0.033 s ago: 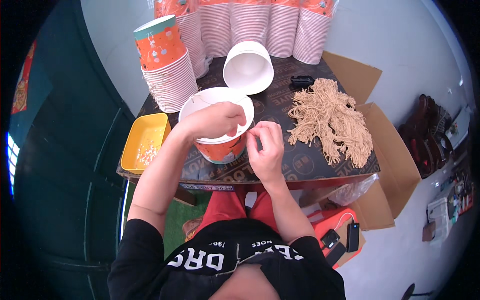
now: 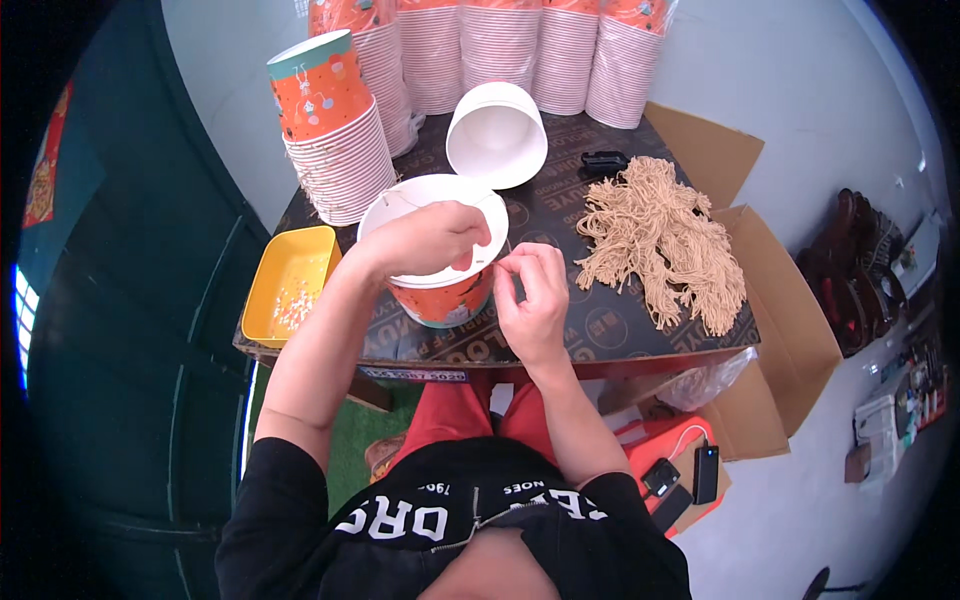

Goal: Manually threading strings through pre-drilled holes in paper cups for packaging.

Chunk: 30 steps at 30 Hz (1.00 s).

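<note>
A paper bucket [image 2: 440, 300], white inside with an orange printed wall, stands near the front of the table. My left hand [image 2: 430, 242] reaches over its rim, fingers curled together inside; what they hold is hidden. Outside the bucket's right wall, my right hand [image 2: 535, 290] pinches what looks like the end of a thin cord against it. A cord [image 2: 402, 198] also shows inside the far left of the rim. To the right lies a heap of tan cords [image 2: 660, 240].
A yellow tray [image 2: 262, 290] with small pale bits sits at left, before a stack of buckets [image 2: 340, 160]. An empty white-lined bucket [image 2: 497, 140] lies tipped behind. Wrapped bucket stacks [image 2: 500, 50] line the back. A black object [image 2: 603, 162] and cardboard box [image 2: 785, 320] are at right.
My left fingers have shifted very slightly inside the bucket. Everything else looks the same.
</note>
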### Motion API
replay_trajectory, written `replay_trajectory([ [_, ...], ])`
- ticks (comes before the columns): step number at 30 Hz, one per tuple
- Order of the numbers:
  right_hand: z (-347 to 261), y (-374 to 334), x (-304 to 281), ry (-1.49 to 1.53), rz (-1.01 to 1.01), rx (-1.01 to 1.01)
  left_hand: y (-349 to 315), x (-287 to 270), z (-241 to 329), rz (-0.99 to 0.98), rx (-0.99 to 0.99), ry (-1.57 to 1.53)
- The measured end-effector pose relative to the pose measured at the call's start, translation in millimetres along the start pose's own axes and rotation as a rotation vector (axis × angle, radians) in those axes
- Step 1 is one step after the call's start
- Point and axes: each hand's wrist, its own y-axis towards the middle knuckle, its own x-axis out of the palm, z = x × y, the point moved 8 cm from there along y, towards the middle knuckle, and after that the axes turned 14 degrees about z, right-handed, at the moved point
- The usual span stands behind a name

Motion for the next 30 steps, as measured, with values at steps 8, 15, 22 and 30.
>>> replay_trajectory([
  [8,-6.2,0.5,-4.0,0.018,0.01,-0.011,-7.7,-6.3,4.8,-0.059,0.06,0.031],
  [15,-7.1,-0.4,-0.9,0.015,0.01,-0.024,-10.7,7.6,14.9,-0.145,0.235,0.057],
  [22,-2.7,-2.1,-0.9,-0.013,-0.036,-0.042,-11.9,2.3,20.0,-0.055,0.233,0.043],
  [30,-3.7,3.7,-0.8,-0.048,-0.12,-0.009,-32.6,-23.1,31.6,0.382,0.101,0.041],
])
